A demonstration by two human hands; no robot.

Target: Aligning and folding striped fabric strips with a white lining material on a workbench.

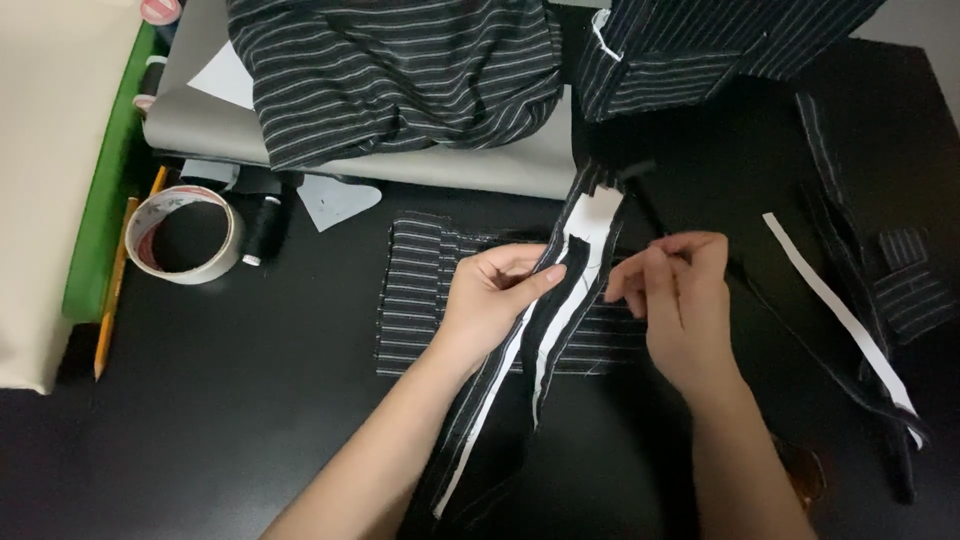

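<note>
We see one black table (250,420) with one big heap of striped cloth (400,80) at the top. One long striped strip (560,290) with white backing lies over one flat striped piece (410,300) in the middle. Our left hand (495,295) pinches the strip; our right hand (670,295) pinches a thin thread beside it. One tape roll (185,235), one black spool (262,230) and two pencils (110,300) lie to the left.

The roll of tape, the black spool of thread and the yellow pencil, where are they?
White roll of tape (226,262): head view, on its right wall.
Black spool of thread (262,228): head view, middle of its side.
Yellow pencil (112,295): head view, mid-shaft.
</note>
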